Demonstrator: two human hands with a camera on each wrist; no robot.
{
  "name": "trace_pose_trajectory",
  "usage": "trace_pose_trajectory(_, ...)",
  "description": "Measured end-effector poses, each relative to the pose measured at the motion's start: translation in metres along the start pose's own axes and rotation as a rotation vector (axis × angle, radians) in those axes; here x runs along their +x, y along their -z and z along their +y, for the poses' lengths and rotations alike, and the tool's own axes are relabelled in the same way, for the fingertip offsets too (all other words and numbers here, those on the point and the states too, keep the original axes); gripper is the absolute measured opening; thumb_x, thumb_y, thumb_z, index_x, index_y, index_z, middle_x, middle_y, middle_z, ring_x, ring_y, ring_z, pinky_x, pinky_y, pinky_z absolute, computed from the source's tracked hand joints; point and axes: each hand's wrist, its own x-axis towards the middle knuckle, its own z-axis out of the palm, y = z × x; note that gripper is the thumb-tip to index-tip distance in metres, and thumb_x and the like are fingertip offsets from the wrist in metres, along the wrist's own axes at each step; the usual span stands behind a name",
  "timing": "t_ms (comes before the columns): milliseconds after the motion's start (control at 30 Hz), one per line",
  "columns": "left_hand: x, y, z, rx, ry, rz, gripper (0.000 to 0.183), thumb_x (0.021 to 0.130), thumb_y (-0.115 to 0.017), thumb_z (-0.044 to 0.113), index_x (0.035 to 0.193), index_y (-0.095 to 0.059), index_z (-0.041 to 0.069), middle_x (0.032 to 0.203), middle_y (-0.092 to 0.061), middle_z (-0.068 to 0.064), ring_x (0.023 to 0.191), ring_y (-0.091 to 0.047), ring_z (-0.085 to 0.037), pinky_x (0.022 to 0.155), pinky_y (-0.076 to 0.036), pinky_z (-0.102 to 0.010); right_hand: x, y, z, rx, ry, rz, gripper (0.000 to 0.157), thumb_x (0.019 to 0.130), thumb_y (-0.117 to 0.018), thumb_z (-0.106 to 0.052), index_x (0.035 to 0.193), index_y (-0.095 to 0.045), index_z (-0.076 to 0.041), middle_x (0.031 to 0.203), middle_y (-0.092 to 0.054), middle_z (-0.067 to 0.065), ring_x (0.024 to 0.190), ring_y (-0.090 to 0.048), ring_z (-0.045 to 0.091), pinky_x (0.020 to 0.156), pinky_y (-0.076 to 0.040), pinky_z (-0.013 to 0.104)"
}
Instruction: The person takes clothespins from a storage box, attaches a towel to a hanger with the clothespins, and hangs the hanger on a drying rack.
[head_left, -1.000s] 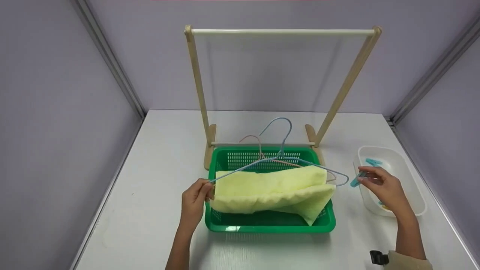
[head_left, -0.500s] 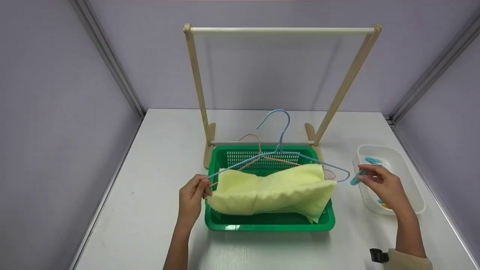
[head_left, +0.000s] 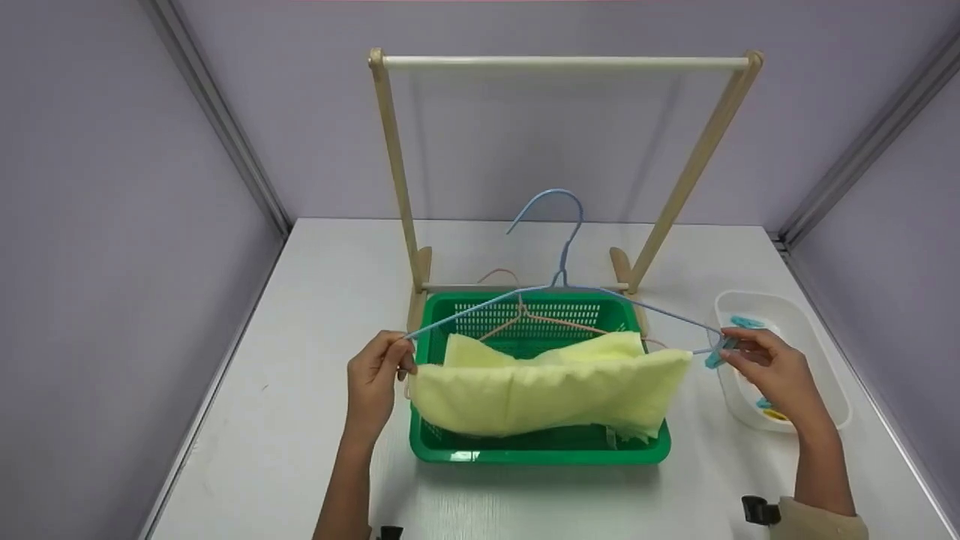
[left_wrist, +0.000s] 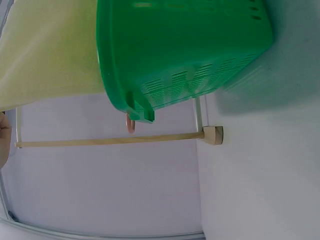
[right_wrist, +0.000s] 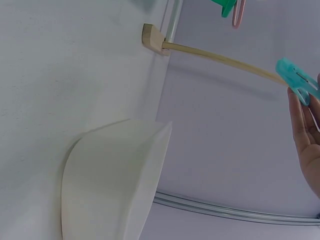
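Note:
My left hand [head_left: 375, 379] pinches the left end of a blue wire hanger [head_left: 562, 259] together with the corner of a yellow cloth [head_left: 547, 397]. The cloth hangs in a long fold below the hanger, over the green basket [head_left: 540, 456]. At the hanger's right end, my right hand [head_left: 776, 375] holds a light-blue clothespin [head_left: 716, 360] between thumb and fingers. That clothespin [right_wrist: 290, 72] also shows at the edge of the right wrist view. Whether the right fingers touch the hanger too, I cannot tell. The left wrist view catches only a bit of hand [left_wrist: 4, 142].
A pink hanger [head_left: 562, 322] lies in the basket beneath the cloth. Behind it stands a wooden rack with a white bar [head_left: 562, 62]. At right, a white tub [head_left: 834, 390] contains several blue and yellow clothespins. Grey-lilac walls enclose the white table [head_left: 300, 315].
The hanger has risen, and the cloth's near fold has come up and spread rightward. My left hand has moved up and slightly left. The hanger's right end now meets the right hand's clothespin.

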Motion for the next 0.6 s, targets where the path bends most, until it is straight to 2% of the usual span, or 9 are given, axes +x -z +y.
trace_pose_trajectory(233, 0.004, 0.004, -0.016, -0.011, -0.046, 0.008, 0.017, 0.092, -0.044, -0.011, 0.084, -0.056, -0.003, 0.062, -0.048, -0.01, 0.055, -0.048, -0.016, 0.048, -0.039, -0.024, 0.002, 0.003, -0.002, 0.036, -0.003, 0.01, 0.043, 0.089, -0.063, -0.025, 0.127, -0.053, -0.008, 0.11, -0.054, 0.009, 0.091, -0.054, -0.005, 0.063, -0.049, 0.019)
trace_pose_trajectory(367, 0.007, 0.003, -0.015, -0.008, -0.058, 0.02, 0.016, 0.092, -0.045, -0.01, 0.085, -0.057, -0.002, 0.063, -0.049, -0.01, 0.056, -0.047, -0.016, 0.048, -0.039, -0.026, 0.002, 0.004, -0.005, 0.038, -0.011, 0.014, 0.041, 0.089, -0.062, -0.026, 0.127, -0.054, -0.01, 0.109, -0.053, 0.007, 0.091, -0.054, -0.005, 0.062, -0.049, 0.021)
trace_pose_trajectory(600, 0.014, 0.002, -0.011, 0.008, -0.053, 0.036, 0.014, 0.093, -0.046, -0.007, 0.084, -0.056, -0.004, 0.064, -0.049, -0.01, 0.058, -0.048, -0.015, 0.05, -0.04, -0.022, 0.004, 0.008, -0.009, 0.042, 0.027, 0.046, 0.039, 0.089, -0.063, -0.021, 0.124, -0.055, -0.007, 0.112, -0.053, 0.007, 0.096, -0.051, -0.008, 0.067, -0.047, 0.014)
